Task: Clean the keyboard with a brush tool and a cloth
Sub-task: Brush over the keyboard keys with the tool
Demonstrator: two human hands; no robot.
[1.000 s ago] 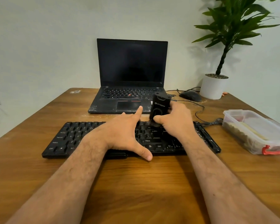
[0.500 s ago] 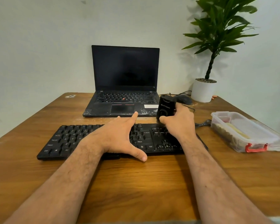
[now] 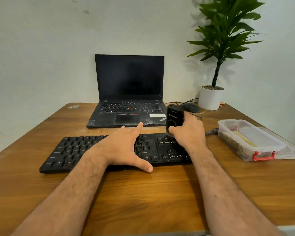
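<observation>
Black keyboard point(image 3: 71, 150) lies flat across the middle of the wooden desk point(image 3: 160, 193), long side parallel to the near edge. Left hand point(image 3: 124, 147) rests palm down on its centre, fingers straight and spread wide, thumb splayed over the front edge, index tip reaching past the back edge. Right hand point(image 3: 188, 133) is curled round a black brush tool point(image 3: 174, 117) (white lettering on its body), held upright with the lower end at the keyboard's back right keys; bristles too blurred to make out. Open laptop point(image 3: 129, 92) with dark screen sits behind the keyboard, toward the far edge. Black mouse point(image 3: 190, 107) and white potted plant point(image 3: 216, 65) stand at the far right corner. Clear plastic box point(image 3: 255, 142) with red latch lies along the right edge.
</observation>
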